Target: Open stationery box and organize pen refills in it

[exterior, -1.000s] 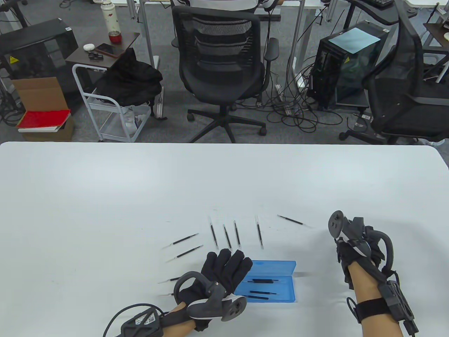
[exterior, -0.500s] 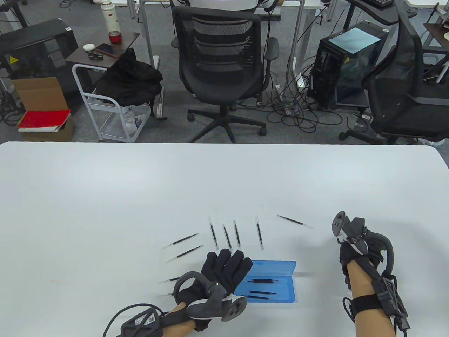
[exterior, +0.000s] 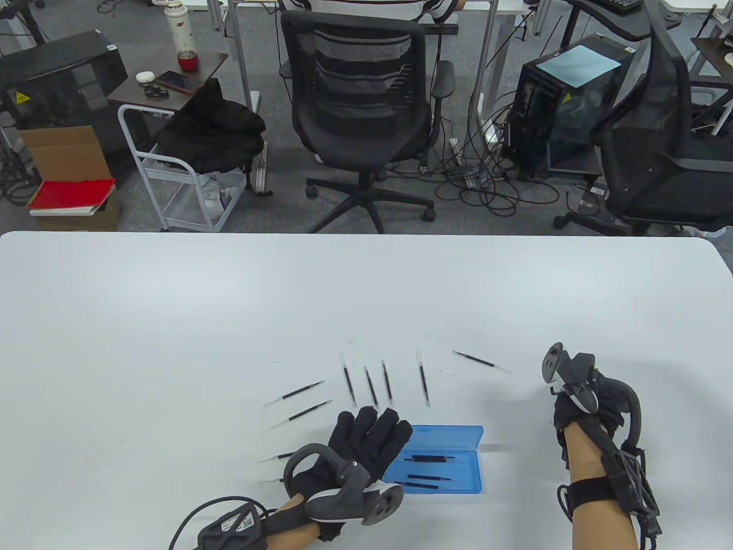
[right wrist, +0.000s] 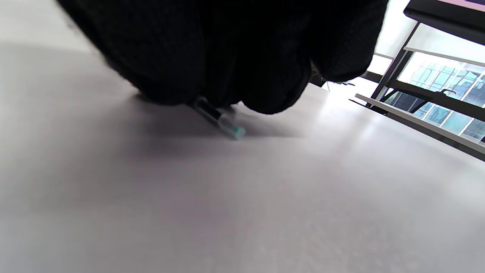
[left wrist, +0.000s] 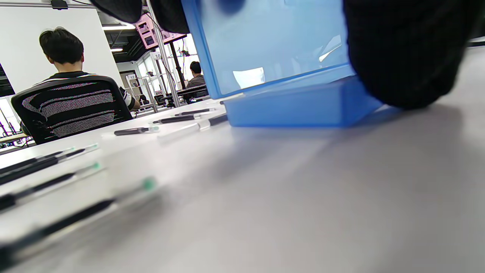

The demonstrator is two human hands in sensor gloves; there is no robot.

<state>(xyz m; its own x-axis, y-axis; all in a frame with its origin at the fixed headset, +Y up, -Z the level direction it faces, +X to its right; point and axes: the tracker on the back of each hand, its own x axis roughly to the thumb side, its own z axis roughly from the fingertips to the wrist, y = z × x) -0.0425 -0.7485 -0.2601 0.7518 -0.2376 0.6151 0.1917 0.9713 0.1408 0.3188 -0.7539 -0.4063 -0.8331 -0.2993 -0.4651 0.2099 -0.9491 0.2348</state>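
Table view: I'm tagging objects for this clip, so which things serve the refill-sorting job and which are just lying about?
Job:
blue stationery box
loose pen refills
refills in the box
left hand
right hand

Lying about:
office chair
flask
phone

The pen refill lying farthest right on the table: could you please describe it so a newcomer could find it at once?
On the white table, look beyond the open translucent blue plastic stationery box, toward the gloved right hand. The thin black pen refill lies alone there, apart from the upright row and slanting down to the right.
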